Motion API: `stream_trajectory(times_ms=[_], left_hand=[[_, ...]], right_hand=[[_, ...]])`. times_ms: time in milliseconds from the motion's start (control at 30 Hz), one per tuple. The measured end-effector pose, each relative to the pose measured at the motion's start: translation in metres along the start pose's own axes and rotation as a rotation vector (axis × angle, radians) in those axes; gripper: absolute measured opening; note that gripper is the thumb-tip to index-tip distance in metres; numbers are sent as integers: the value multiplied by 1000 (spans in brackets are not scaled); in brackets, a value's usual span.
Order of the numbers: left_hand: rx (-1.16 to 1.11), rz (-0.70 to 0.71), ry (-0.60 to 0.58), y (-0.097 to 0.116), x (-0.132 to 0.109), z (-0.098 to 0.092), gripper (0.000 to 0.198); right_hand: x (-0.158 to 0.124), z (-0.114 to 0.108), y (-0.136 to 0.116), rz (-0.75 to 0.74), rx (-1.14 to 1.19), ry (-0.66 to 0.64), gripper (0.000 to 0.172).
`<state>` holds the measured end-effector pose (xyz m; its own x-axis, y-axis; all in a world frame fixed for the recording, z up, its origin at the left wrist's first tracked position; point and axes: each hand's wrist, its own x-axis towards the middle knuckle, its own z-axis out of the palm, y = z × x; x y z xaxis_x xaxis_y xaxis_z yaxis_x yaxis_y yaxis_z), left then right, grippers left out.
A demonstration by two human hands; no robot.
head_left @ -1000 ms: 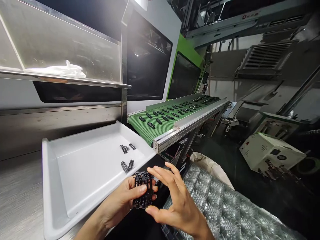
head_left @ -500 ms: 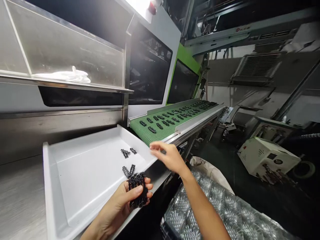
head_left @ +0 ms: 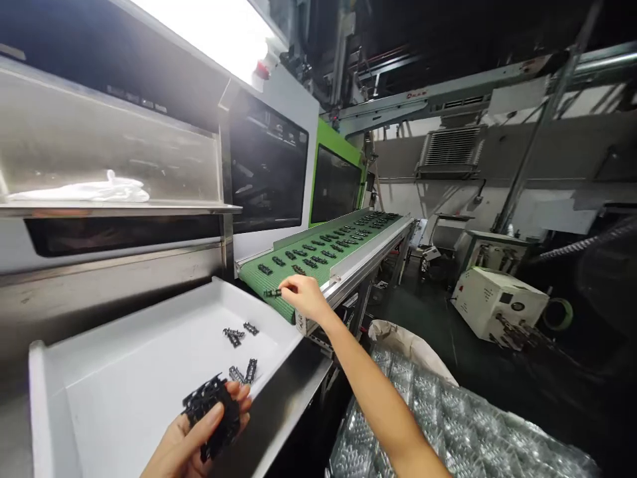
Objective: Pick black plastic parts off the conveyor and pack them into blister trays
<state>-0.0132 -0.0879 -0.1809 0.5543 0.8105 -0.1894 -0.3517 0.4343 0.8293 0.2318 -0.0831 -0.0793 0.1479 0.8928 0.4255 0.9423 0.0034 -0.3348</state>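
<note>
A stack of black plastic parts [head_left: 219,415] is clasped in my left hand [head_left: 192,438], over the near side of the white tray [head_left: 124,358]. My right hand [head_left: 306,297] is closed in a pinch on one black plastic part [head_left: 272,293] at the near end of the green conveyor belt [head_left: 259,282]. Several more black parts [head_left: 311,263] lie spaced out along the belt. Inside the tray, a few loose black parts [head_left: 233,337] rest near its right side, some of them crossing each other.
Clear plastic blister trays [head_left: 442,411] are stacked at the lower right, by a pale bag [head_left: 413,345]. White cloth [head_left: 84,189] lies on the metal shelf [head_left: 189,210]. A machine with dark windows [head_left: 271,166] stands behind the belt; a white box unit [head_left: 500,305] sits on the floor at right.
My right hand has reached forward onto the belt's end and taken hold of a black part. My left hand still holds its stack. The camera view has shifted to the right.
</note>
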Motion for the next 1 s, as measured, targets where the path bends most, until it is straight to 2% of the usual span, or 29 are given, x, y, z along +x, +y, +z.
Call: stream_trajectory(times_ms=[133, 167, 233, 300, 433, 500, 567, 667, 700, 867, 1000], left_hand=[[191, 26, -204, -3, -8, 11, 41], [214, 21, -273, -4, -10, 14, 37], [229, -19, -371, -7, -11, 21, 29], [204, -71, -418, -12, -13, 26, 25], [76, -176, -395, -25, -19, 31, 26], [-8, -197, -351, -31, -22, 30, 25], [-77, -193, -295, -37, -23, 28, 23], [-123, -166, -260, -40, -23, 20, 23], [-127, -159, -271, -40, -23, 18, 24], [-139, -145, -360, -32, -25, 9, 25], [-216, -191, -376, -28, -28, 8, 27]], right_hand=[[-89, -20, -15, -348, 282, -255, 17], [-107, -22, -18, -381, 353, -290, 17], [-132, -21, -23, -367, 460, -267, 17], [-148, -10, -27, -268, 494, -147, 18], [-162, 24, -32, -165, 527, 112, 17], [-166, 36, -33, -179, 514, 159, 21], [-168, 41, -34, -227, 505, 102, 34], [-168, 41, -35, -318, 500, -52, 74], [-168, 40, -34, -339, 496, -82, 80], [-165, 46, -33, -295, 634, -74, 79], [-166, 58, -35, -213, 742, -92, 94]])
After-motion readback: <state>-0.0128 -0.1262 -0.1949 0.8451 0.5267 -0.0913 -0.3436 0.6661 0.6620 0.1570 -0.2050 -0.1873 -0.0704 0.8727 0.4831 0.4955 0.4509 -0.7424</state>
